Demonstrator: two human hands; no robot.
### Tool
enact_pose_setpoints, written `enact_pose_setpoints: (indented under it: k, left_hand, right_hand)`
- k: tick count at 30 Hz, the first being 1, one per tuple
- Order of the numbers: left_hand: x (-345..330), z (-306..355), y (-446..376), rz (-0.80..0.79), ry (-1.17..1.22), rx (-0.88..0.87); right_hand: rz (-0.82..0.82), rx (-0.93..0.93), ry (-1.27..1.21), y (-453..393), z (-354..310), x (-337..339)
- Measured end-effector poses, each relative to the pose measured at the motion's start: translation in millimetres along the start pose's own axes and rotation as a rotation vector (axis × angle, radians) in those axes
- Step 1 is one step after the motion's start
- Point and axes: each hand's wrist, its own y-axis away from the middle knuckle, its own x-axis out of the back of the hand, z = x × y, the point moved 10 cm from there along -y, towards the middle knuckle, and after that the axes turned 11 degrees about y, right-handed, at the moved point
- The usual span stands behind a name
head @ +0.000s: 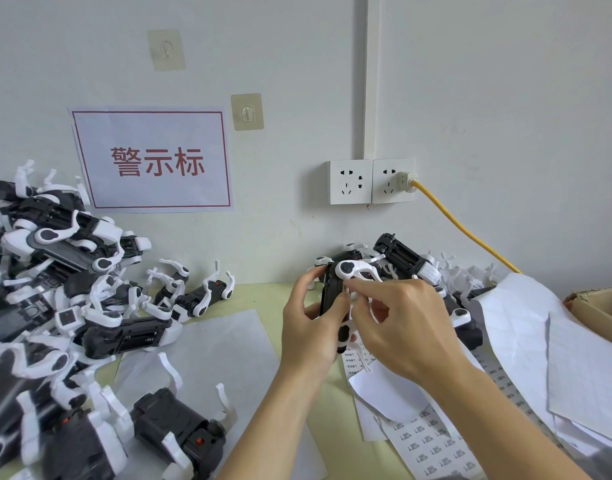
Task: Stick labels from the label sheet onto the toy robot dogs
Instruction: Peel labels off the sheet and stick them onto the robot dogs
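So left hand (309, 323) grips the glossy black-and-white plastic toy dog (335, 292), right hand (406, 327) pinching at its body, probably a label, hard to tell.

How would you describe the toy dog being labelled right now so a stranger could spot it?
Start at the wall sockets and drop straight down to the two hands. The toy robot dog is between them, black-bodied with white legs. Unlike the other dogs, it is lifted off the table and gripped.
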Motion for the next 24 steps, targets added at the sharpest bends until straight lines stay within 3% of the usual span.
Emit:
enact_pose_setpoints:
  k: [7, 24]
  left_hand:
    - [7, -1, -1, 0.068, 0.012, 0.022]
    - [9, -3, 0, 0.072, 0.036, 0.037]
  right_hand:
    - [0.015, -0.014, -0.028, 1, 2, 2]
    - [-0.137, -0.021, -0.173, 2, 0, -11]
